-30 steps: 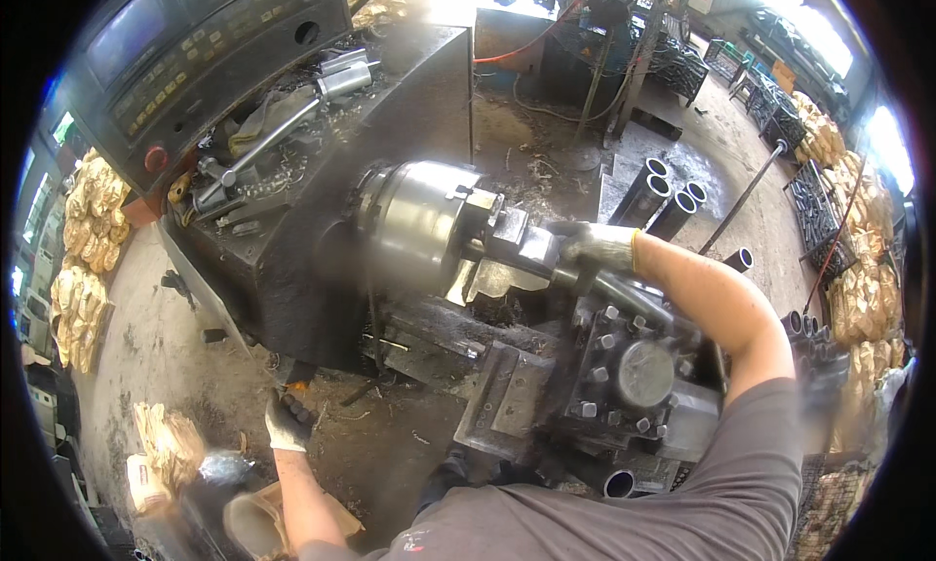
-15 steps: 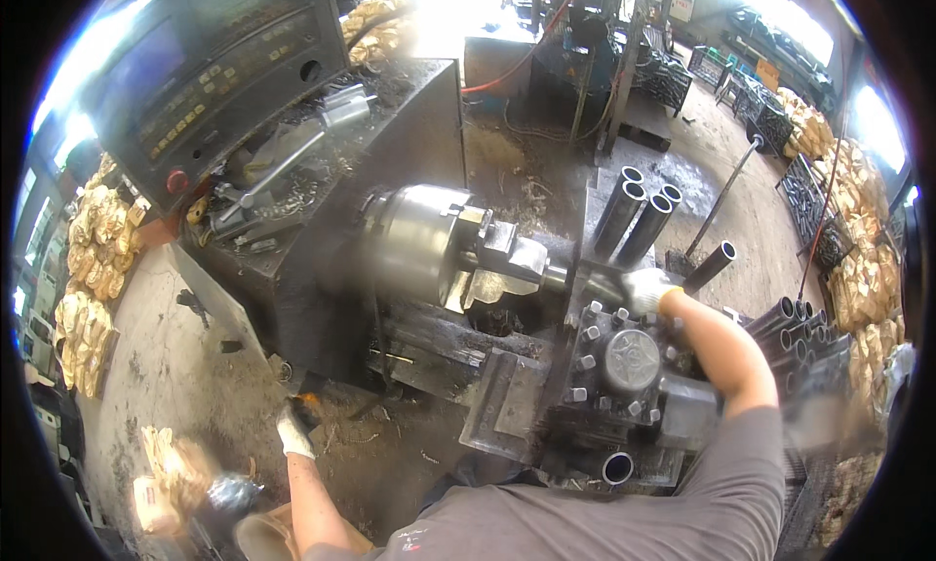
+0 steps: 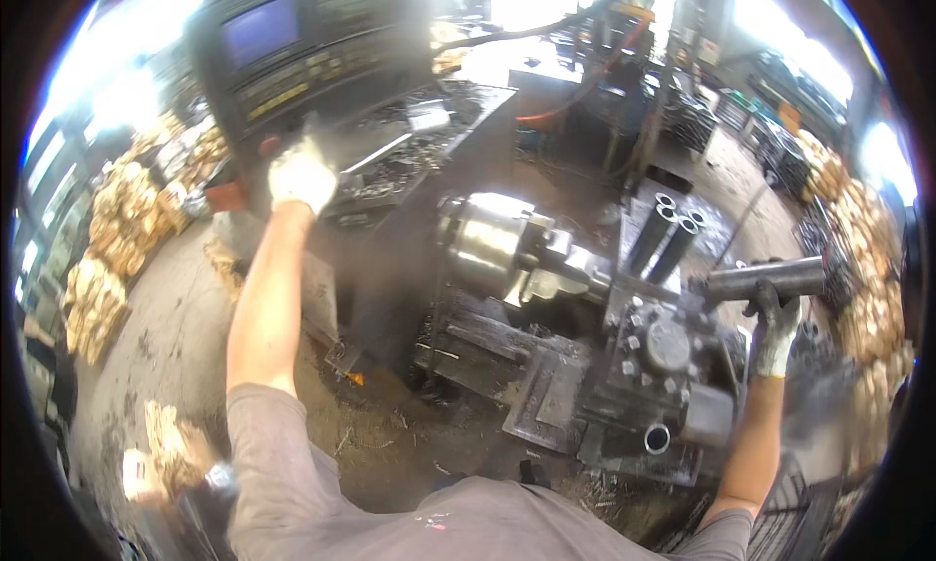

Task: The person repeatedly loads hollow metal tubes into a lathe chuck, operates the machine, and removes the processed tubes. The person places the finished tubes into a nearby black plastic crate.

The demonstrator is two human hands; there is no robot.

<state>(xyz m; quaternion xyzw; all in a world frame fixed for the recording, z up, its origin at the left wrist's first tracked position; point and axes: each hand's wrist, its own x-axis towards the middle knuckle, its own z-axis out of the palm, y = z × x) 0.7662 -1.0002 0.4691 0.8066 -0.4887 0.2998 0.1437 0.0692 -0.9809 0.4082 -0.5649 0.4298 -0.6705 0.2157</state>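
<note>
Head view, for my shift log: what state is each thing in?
Right hand: gloved, gripping the tube
Tube: held up, lying roughly level
Left hand: gloved, raised by the control panel; blurred, fingers unclear
Screen: lit, blue
Chuck: uncovered; can't tell if turning
Four tubes: standing on end, grouped, tops open

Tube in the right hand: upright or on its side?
On its side. The dark tube runs left to right across the view, gripped near its middle by the right hand.
</note>
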